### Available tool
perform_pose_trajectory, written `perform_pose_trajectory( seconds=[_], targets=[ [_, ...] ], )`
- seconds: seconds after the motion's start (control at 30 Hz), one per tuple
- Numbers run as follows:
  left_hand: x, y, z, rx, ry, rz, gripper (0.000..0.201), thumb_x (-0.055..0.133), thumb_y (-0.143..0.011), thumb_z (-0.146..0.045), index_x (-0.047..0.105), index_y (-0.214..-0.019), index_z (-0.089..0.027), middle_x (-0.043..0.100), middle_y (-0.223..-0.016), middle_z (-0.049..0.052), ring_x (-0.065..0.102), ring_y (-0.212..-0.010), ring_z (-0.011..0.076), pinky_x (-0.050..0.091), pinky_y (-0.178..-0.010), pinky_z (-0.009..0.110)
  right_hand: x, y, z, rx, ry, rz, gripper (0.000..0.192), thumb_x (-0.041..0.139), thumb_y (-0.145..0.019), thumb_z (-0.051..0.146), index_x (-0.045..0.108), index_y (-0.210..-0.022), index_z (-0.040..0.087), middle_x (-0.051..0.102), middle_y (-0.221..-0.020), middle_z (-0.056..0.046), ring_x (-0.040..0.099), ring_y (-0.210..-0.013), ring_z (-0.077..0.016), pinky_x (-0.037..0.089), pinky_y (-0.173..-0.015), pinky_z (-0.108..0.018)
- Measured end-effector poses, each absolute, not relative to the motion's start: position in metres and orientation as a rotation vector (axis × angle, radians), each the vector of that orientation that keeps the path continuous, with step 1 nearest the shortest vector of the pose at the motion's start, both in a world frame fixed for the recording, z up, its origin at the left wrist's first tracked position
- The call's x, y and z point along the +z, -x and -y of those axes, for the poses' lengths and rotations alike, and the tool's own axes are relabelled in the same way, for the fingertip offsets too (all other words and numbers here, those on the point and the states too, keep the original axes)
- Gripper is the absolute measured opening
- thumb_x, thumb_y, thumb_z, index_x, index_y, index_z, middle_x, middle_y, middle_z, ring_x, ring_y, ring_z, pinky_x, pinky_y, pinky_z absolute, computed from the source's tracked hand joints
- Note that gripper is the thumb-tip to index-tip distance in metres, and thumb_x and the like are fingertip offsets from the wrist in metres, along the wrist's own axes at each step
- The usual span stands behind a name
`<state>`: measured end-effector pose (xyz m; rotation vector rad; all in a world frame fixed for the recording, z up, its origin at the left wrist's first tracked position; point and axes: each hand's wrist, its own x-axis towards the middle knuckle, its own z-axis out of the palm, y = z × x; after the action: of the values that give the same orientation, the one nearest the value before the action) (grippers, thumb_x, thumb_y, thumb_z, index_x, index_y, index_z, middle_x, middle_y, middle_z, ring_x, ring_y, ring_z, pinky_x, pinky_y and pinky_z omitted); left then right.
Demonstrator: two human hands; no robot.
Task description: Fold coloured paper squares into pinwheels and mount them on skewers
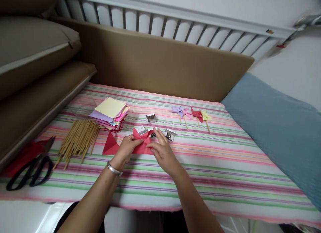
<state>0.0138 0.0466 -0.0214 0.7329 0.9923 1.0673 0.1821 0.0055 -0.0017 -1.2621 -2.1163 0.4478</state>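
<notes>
Head view, the only one. Both hands work at the middle of the striped cloth [225,166], nearer its front edge than its back.

Left hand [126,149]: fingers closed on the red paper [110,147], pinching a folded flap near the sheet's centre; wrist bent inward, a metal bracelet [114,170] on it. One pointed corner of the sheet sticks out flat to the left, so the paper rests on the cloth, not lifted.

Right hand [160,151]: palm down, fingertips pressed on the right part of the same sheet and nipping a raised tip. Judged: one hand steadies while the other gathers corners to the middle.

Small metal clips [170,134] lie just behind the hands, within reach; another [151,118] sits further back.

Toward the left edge: stack of coloured paper [110,112], with a bundle of wooden sticks [77,141] in front of it, and black scissors [30,172] at the front left corner.

Back, right of centre: four finished pinwheels [192,114] in a row, well apart from the hands.
</notes>
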Motion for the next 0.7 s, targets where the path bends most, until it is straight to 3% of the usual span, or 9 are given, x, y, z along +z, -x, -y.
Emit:
perform_pose_trajectory(
  seconds=[0.37, 0.7],
  targets=[
    [-0.016, -0.013, -0.046, 1.033, -0.732, -0.980, 0.019, 0.080, -0.051, -0.024, 0.072, -0.066, -0.014, 0.071, -0.063, 0.003, 0.061, -0.057, 0.0147, 0.047, -0.062, 0.026, -0.010, -0.182, -0.008, 0.354, 1.229, 2.080, 0.029, 0.048, -0.086, 0.014, 0.068, -0.101, 0.030, 0.026, -0.150, 0.001, 0.015, -0.140, -0.0252, 0.030, -0.107, -0.051],
    [0.009, -0.001, 0.005, 1.044, -0.745, -1.044, 0.023, 0.081, -0.049, -0.026, 0.069, -0.063, -0.011, 0.069, -0.059, 0.004, 0.059, -0.050, 0.0129, 0.045, -0.056, 0.024, 0.016, -0.175, 0.030, 0.458, 1.096, 2.103, 0.020, 0.056, -0.080, 0.014, 0.071, -0.086, 0.026, 0.026, -0.150, 0.001, 0.010, -0.141, -0.0247, 0.025, -0.109, -0.051]
  ],
)
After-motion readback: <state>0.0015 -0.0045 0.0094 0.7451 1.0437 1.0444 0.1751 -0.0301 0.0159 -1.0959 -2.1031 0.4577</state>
